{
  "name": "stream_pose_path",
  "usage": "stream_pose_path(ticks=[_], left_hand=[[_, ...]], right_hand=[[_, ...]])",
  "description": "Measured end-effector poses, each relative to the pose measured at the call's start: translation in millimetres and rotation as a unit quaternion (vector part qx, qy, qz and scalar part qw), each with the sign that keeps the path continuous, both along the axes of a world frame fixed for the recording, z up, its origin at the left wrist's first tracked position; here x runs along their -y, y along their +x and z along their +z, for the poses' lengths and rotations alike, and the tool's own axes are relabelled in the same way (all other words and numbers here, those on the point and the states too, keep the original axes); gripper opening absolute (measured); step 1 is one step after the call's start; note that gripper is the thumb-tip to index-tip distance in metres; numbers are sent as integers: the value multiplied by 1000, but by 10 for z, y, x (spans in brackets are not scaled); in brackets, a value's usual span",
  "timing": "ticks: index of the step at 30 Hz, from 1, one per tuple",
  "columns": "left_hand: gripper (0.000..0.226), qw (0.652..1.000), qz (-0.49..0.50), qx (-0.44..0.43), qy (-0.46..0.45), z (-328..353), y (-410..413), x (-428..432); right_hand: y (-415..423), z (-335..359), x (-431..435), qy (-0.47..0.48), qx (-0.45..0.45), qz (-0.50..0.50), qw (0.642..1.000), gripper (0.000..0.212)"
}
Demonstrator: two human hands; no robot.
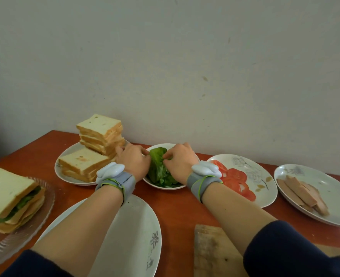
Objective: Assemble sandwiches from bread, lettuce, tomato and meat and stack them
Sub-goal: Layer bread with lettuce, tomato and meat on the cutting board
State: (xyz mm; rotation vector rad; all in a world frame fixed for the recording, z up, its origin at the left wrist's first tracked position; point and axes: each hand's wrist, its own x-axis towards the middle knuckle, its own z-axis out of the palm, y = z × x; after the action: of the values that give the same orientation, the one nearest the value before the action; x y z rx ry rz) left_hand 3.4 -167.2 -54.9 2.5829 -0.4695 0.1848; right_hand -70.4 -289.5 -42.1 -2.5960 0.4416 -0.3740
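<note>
Hands meet at the middle bowl: the left hand (134, 160) and right hand (180, 161) both pinch the lettuce (159, 169) in its white bowl (165, 187), probably to part one leaf. Bread (101, 134) stands just left, with tomato slices (235, 176) and meat (303, 190) on plates to the right, all near. Finished sandwiches (11, 198) are stacked far left, and a white plate (139, 226) lies nearest, under the forearms.

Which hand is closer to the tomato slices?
Right. The right hand pinches lettuce just left of the tomato slices; the left hand holds the lettuce too, farther left, beside the bread.
</note>
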Motion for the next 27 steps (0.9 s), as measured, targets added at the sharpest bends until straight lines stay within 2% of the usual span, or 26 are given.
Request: stream_pose_path(ticks=[2, 5, 8, 11, 14, 16, 18, 19, 21, 25, 27], left_hand=[[14, 993, -20, -55, -99, 104, -73, -45], [9, 964, -60, -102, -239, 359, -292, -105], [8, 936, -78, -136, -314, 624, -548, -140], [14, 906, -107, -190, -362, 842, -810, -141], [17, 858, -139, -252, -426, 1020, -1139, -101], [9, 825, -151, -286, -464, 1079, -1311, -52], [10, 807, -167, -305, -477, 1108, -1507, -7], [12, 804, -174, -313, -475, 1110, -1628, 15], [12, 798, -188, -334, -466, 1085, -1836, 51], [11, 785, -226, -398, -418, 1006, -2158, 118], [9, 788, -237, -411, -393, 979, -2294, 156]], right_hand=[[-59, 57, 19, 77, 28, -15, 997, 19], [-223, 239, 44, 193, 82, -31, 977, 13], [-486, 478, 78, 284, 116, -35, 951, 7], [-800, 693, 104, 345, 138, -26, 928, 18], [-1176, 850, 120, 414, 170, -24, 894, 17], [-1399, 870, 128, 481, 169, -15, 860, 9], [-1645, 842, 157, 547, 154, 3, 823, 15], [-1774, 812, 187, 560, 146, 8, 815, 21], [-1982, 754, 250, 558, 139, 0, 818, 25], [-2335, 675, 364, 531, 152, -15, 834, 15], [-2484, 657, 403, 518, 151, -19, 842, 16]])
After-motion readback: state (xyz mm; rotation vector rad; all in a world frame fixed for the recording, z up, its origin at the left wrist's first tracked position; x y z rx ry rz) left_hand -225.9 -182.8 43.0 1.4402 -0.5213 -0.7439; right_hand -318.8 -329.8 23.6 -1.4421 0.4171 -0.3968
